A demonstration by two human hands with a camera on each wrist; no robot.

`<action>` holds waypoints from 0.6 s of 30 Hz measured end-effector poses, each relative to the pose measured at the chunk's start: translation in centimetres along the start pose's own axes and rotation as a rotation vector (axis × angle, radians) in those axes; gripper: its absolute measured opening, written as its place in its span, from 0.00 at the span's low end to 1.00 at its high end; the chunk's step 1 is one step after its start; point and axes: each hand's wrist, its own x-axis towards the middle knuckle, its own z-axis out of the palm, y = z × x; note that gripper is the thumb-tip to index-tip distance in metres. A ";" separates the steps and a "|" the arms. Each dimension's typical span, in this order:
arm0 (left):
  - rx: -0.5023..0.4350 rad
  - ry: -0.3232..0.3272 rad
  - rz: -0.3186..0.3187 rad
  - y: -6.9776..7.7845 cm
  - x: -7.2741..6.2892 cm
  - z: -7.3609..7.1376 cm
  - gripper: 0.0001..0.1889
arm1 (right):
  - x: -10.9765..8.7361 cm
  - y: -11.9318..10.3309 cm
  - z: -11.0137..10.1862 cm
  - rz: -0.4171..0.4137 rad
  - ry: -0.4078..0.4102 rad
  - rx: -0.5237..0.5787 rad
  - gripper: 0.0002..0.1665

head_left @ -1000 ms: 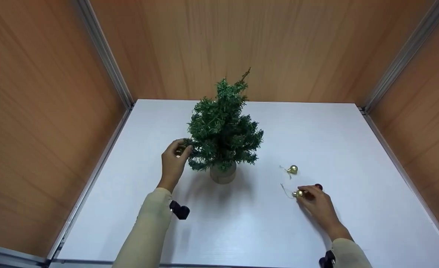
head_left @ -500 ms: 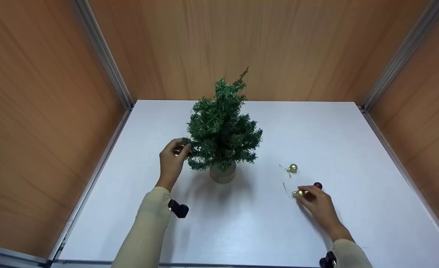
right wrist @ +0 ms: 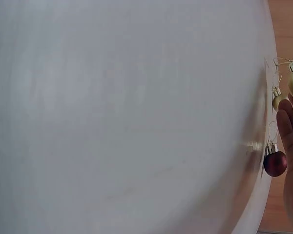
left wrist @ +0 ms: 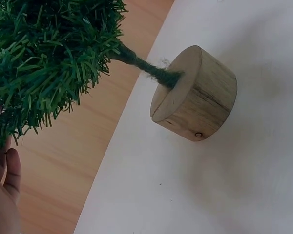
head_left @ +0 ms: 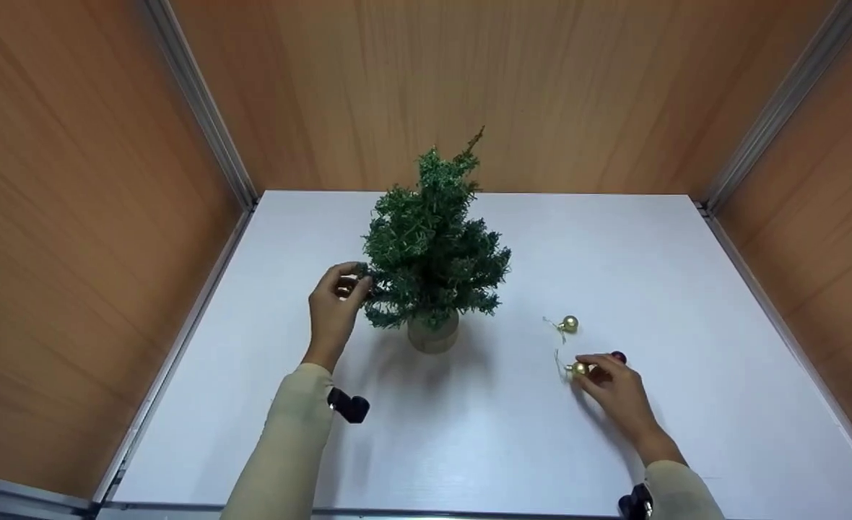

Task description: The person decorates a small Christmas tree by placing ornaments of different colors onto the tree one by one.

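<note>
In the head view a small artificial Christmas tree (head_left: 433,245) stands upright on its round wooden base (left wrist: 198,97). My left hand (head_left: 333,314) is at the tree's left side, its thumb and fingers curled about a branch tip. A shiny bauble (head_left: 344,289) shows in the curl of that hand, mostly hidden. My right hand (head_left: 617,397) pinches a small gold bauble (head_left: 579,368) by its ball, its thin string loop hanging free. Just beyond lie a second gold bauble (head_left: 570,324) and a dark red bauble (right wrist: 275,163), the latter partly behind my fingers in the head view.
The white table (head_left: 426,448) is enclosed by wooden panels (head_left: 577,87) at the back and both sides, with metal posts (head_left: 209,108) at the corners. The tree stands left of the loose baubles.
My right hand has raised the gold bauble slightly, and its string loop has swung. The left hand has shifted only a little at the branch. The tree stays in place.
</note>
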 end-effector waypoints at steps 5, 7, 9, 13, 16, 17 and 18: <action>-0.009 0.040 0.071 0.2 0.1 -0.2 0.14 | 0.2 -0.2 0.1 -0.004 0.009 0.006 0.19; -0.003 0.055 0.094 0.1 0.2 -0.3 0.13 | 0.3 -0.3 0.2 -0.002 0.009 0.003 0.19; 0.004 0.068 0.107 0.1 0.3 -0.6 0.13 | 0.3 -0.3 0.3 0.002 0.009 -0.004 0.19; 0.002 0.091 0.105 0.3 0.2 -1.2 0.13 | 0.4 -0.2 0.4 0.004 0.018 -0.012 0.19; -0.002 0.119 0.117 0.8 0.0 -1.6 0.12 | 0.5 -0.3 0.5 -0.006 0.024 -0.015 0.19; -0.004 0.129 0.123 1.1 -0.2 -1.6 0.12 | 0.5 -0.3 0.5 -0.011 0.027 -0.013 0.19; -0.005 0.141 0.130 1.3 -0.3 -1.7 0.12 | 0.5 -0.3 0.5 -0.017 0.029 -0.012 0.19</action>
